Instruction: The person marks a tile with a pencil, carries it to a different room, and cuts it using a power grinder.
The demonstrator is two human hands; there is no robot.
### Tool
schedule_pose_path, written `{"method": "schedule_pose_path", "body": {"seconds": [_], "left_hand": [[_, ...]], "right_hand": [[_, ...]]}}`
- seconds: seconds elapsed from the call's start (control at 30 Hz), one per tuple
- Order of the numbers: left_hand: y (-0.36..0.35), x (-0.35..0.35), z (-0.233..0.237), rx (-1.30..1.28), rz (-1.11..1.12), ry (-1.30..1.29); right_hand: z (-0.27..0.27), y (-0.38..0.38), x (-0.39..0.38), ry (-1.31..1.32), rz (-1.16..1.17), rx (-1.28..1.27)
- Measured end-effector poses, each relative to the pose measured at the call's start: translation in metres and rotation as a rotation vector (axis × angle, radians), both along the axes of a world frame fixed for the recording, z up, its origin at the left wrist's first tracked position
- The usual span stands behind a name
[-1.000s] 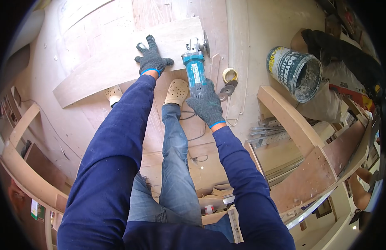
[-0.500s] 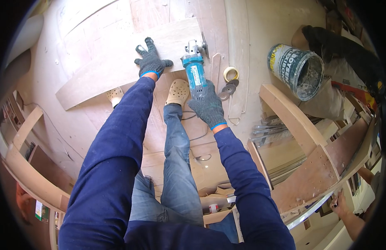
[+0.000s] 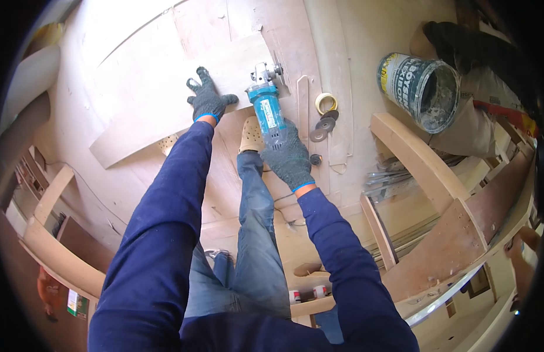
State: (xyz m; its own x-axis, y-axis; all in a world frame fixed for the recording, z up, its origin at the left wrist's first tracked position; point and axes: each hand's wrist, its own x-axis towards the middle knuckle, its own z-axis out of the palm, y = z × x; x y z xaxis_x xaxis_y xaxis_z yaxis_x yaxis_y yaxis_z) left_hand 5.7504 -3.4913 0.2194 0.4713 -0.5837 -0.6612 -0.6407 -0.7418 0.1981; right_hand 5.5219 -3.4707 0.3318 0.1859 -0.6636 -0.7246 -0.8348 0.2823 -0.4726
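Observation:
A teal angle grinder (image 3: 267,108) is in my right hand (image 3: 290,155), which wears a dark grey glove and is wrapped round its body. The grinder's head and disc are at the right end of a thin, pale wooden panel (image 3: 148,111). My left hand (image 3: 207,98), gloved too, lies on this panel with its fingers spread. Beneath the panel's near edge, a beige clog (image 3: 251,135) shows on my foot. Whether the disc touches the wood is too small to tell.
Right of the grinder lie a tape roll (image 3: 326,104), dark discs (image 3: 322,129) and a narrow wooden strip (image 3: 303,108). A bucket (image 3: 421,91) is at the upper right, near another person's dark sleeve (image 3: 477,44). Curved wooden frames (image 3: 421,158) stand at the right and left.
The view has shifted slightly. The grinder has moved a little left and its head has tilted relative to the panel's end. My left hand remains spread on the panel.

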Motion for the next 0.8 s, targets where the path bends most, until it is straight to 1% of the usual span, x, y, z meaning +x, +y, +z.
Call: {"method": "schedule_pose_path", "body": {"seconds": [0.07, 0.1, 0.17, 0.23, 0.27, 0.3, 0.37, 0.4, 0.43, 0.47, 0.5, 0.53, 0.6, 0.63, 0.67, 0.7, 0.73, 0.8], "left_hand": [[0.003, -0.002, 0.001, -0.026, -0.021, -0.003], [0.0, -0.002, 0.006, -0.055, -0.027, -0.003], [-0.005, -0.006, 0.015, -0.011, -0.077, 0.0], [-0.009, -0.006, 0.016, 0.031, 0.065, 0.062], [-0.004, -0.003, 0.008, 0.018, 0.061, 0.082], [-0.005, -0.004, 0.008, 0.029, 0.028, 0.073], [-0.008, -0.005, 0.011, 0.072, 0.033, 0.076], [-0.012, -0.003, 0.018, 0.134, 0.097, 0.202], [-0.004, 0.004, -0.006, 0.158, -0.021, 0.098], [0.008, 0.014, -0.035, 0.167, -0.082, 0.058], [0.01, 0.025, -0.052, 0.168, -0.137, 0.015], [-0.007, 0.036, -0.048, 0.169, -0.195, 0.007], [-0.053, 0.045, -0.018, 0.455, -0.547, 0.41], [-0.072, 0.029, 0.012, 0.385, -0.122, 0.579], [-0.082, 0.026, 0.015, 0.409, 0.097, 0.919], [-0.096, 0.021, 0.016, 0.423, 0.338, 1.246], [-0.111, 0.021, 0.02, 0.441, 0.306, 1.225], [-0.142, 0.009, 0.044, 0.49, -0.063, 1.326]], "right_hand": [[0.015, 0.001, 0.008, -0.01, -0.117, 0.025], [0.024, -0.001, 0.016, -0.011, -0.14, 0.024], [0.039, -0.006, 0.032, 0.026, -0.251, 0.076], [0.049, -0.012, 0.047, 0.003, -0.354, 0.091], [0.052, -0.013, 0.055, -0.014, -0.42, 0.115], [0.051, -0.013, 0.062, -0.013, -0.481, 0.112], [0.049, -0.012, 0.077, 0.023, -0.641, 0.076], [0.05, -0.018, 0.085, 0.014, -0.744, 0.088], [0.05, -0.022, 0.091, 0.018, -0.811, 0.09], [0.049, -0.026, 0.097, 0.016, -0.882, 0.11], [0.048, -0.031, 0.104, 0.008, -0.948, 0.126], [0.051, -0.037, 0.11, 0.008, -1.054, 0.13], [0.056, -0.045, 0.121, -0.032, -1.206, 0.096], [0.058, -0.049, 0.128, -0.057, -1.302, 0.072], [0.059, -0.055, 0.132, -0.034, -1.331, 0.099], [0.059, -0.061, 0.138, -0.074, -1.407, 0.061], [0.059, -0.068, 0.14, -0.107, -1.451, 0.082], [0.058, -0.074, 0.147, -0.154, -1.526, 0.1]]}}
